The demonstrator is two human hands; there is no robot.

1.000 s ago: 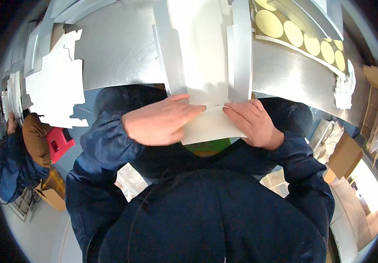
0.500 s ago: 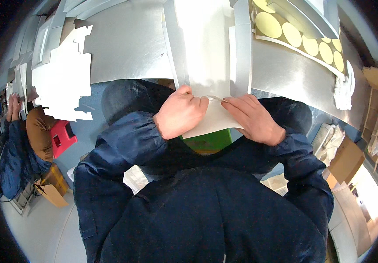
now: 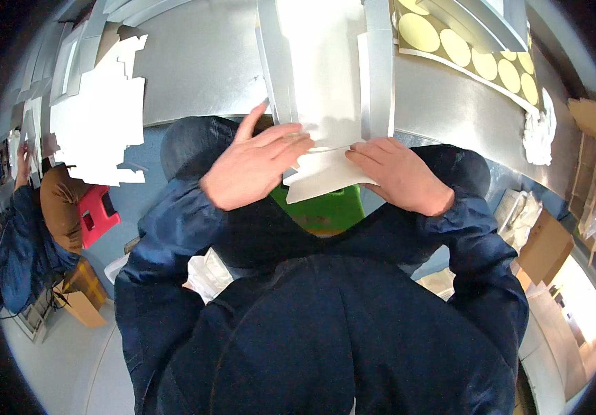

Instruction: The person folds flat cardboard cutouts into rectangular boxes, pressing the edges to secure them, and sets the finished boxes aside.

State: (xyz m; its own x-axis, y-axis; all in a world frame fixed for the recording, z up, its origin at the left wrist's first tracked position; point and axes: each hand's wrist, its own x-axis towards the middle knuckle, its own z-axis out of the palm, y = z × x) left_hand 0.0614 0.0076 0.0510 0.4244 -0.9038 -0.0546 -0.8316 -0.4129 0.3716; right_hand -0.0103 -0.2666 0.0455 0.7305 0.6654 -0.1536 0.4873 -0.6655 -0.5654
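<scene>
A long white cardboard box [image 3: 329, 76], part folded, with raised side walls, runs from the metal table out over my lap. Its near end flap [image 3: 325, 183] slants down toward me past a crease. My left hand [image 3: 253, 166] lies at the box's near left corner, fingers stretched over the crease and thumb pointing up beside the left wall. At the near right corner, my right hand [image 3: 405, 176] has its fingers together over the flap's edge. Its thumb is mostly hidden beneath.
Flat white cardboard blanks [image 3: 101, 124] lie on the metal table [image 3: 194, 76] at left. A sheet of pale yellow round stickers [image 3: 455, 48] and crumpled white paper [image 3: 538, 131] are at right. A green stool [image 3: 325, 211] shows below; a person [image 3: 24, 242] works far left beside a red stool [image 3: 96, 214].
My left hand has opened from a curled grip, its fingers spreading and its wrist shifting left. My right hand stays on the flap, which has tipped and now shows a straighter crease.
</scene>
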